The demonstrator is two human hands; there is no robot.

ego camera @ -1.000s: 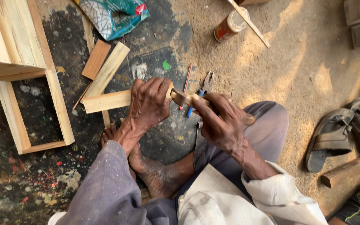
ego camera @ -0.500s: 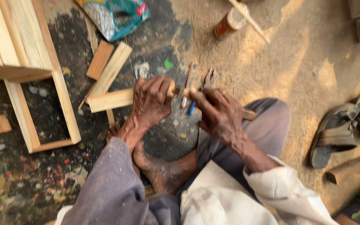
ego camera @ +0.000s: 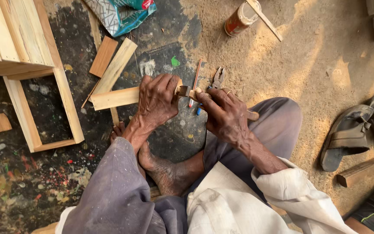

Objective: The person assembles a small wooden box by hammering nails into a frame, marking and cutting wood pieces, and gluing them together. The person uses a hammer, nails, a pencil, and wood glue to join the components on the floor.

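Since the frame half a second ago, the right hand is sliding a little back along the tool handle while the left hand is staying pressed on the wood; the view itself is shifting slightly, so the scene is sitting higher and sharper.

The left hand is lying flat over the end of the pale wooden strip, its fingers curled down over the far edge and pinning the strip to the paint-spattered floor. The right hand is closing fully around the wooden handle of a hammer, whose small metal head is showing just between the 2 hands, touching or nearly touching the strip's end; the handle butt is sticking out past the wrist.

The strip is looking like light, stiff softwood, dry and easy to split near its end, so holding it flat from above close to the working point, as the left hand is doing, is seeming the soundest grip. The hammer is looking small and light, with a smooth worn handle that may slip; it is being gripped close to the head.

1 pair of pliers and a red pencil are lying just beyond the hands. An open wooden frame is lying to the left, a can farther off, and sandals to the right.
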